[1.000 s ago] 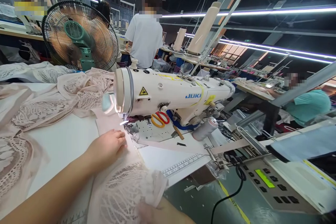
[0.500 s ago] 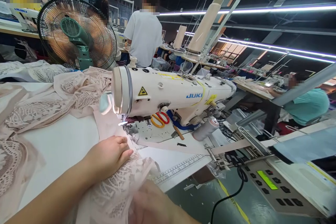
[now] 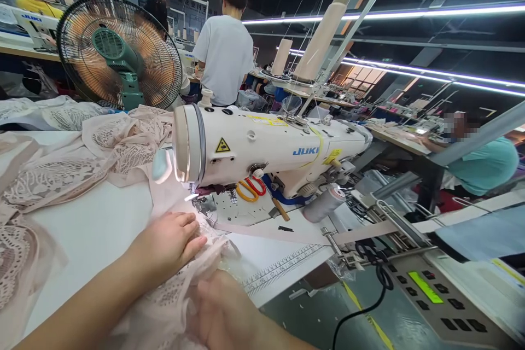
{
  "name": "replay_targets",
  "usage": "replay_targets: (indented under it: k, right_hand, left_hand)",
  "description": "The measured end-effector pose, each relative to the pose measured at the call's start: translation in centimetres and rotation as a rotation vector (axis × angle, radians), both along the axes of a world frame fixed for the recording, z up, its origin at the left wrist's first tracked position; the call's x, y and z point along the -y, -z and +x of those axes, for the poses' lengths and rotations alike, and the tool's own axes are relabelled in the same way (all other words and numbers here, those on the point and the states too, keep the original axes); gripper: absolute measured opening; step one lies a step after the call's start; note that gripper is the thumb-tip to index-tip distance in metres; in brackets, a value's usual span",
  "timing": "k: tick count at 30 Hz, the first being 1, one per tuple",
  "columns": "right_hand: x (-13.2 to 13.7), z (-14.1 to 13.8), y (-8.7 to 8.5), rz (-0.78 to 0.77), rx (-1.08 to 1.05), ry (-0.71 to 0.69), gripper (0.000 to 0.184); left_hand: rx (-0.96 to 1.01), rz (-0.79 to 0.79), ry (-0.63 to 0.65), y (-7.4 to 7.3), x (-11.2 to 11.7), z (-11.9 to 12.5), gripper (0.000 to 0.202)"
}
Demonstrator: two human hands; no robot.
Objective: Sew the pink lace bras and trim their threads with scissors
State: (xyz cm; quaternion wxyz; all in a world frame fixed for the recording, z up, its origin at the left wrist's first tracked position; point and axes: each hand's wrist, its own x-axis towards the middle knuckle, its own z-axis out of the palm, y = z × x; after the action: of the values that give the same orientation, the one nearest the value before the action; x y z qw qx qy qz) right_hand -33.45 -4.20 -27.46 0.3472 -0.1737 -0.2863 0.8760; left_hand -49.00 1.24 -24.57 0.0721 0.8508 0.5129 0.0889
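Pale pink lace fabric [image 3: 170, 294] runs from the sewing machine's [image 3: 241, 139] needle area towards me, bunched in folds at the front. On top of it lies my left hand [image 3: 170, 240], palm down with fingers stretched out, just in front of the presser foot. Lower down and to the right, my right hand [image 3: 229, 306] is closed around the fabric's edge; its fingers are curled and partly hidden in the folds. A lit spot under the machine head shows the needle area, though the needle itself is hard to make out.
Scissors with red and yellow handles [image 3: 251, 190] lie under the machine arm, near a wooden-handled tool [image 3: 280, 209]. A grey thread cone [image 3: 325, 203] stands right of them. More lace pieces [image 3: 53, 175] cover the left side. A control box [image 3: 435, 295] sits at right; a fan [image 3: 118, 54] stands behind.
My right hand has moved slightly up and left, and the fabric beside it is gathered into tighter folds. My left hand has barely shifted.
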Motion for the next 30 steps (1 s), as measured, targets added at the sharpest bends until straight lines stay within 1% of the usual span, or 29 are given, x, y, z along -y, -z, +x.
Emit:
replay_targets:
  k: [4,8,13,15,20,24,27,30]
  right_hand:
    - [-0.2,-0.5,0.2,-0.035,0.015,0.021,0.039]
    - [-0.3,-0.7,-0.2,-0.041,0.002,0.009,0.038]
    - [-0.5,-1.1,-0.5,-0.044,-0.008,0.001,0.035]
    - [-0.6,-1.2,-0.5,-0.044,-0.001,-0.005,0.034]
    - [-0.8,-1.4,-0.5,-0.105,0.06,0.011,0.033]
    - [-0.9,-1.7,-0.6,-0.151,0.063,0.022,0.027]
    - [-1.0,-1.9,-0.8,-0.175,0.071,0.018,0.033]
    - [-1.0,-2.2,-0.6,-0.218,0.084,0.04,0.042]
  left_hand:
    - [-0.055,0.033,0.004,0.4,-0.4,-0.4,0.05]
    - [-0.106,0.051,0.016,0.9,-0.8,-0.7,0.053]
    - [-0.151,0.078,0.011,0.6,-0.9,-0.7,0.05]
    - [-0.175,0.08,-0.011,0.2,-0.9,-0.5,0.049]
    - [-0.256,0.062,-0.135,-0.3,-1.1,0.0,0.049]
    - [-0.298,0.01,-0.139,-0.1,-1.4,-0.1,0.052]
    - [-0.325,-0.008,-0.154,-0.1,-1.6,-0.3,0.053]
    - [-0.35,0.02,-0.156,-0.1,-1.7,-0.7,0.054]
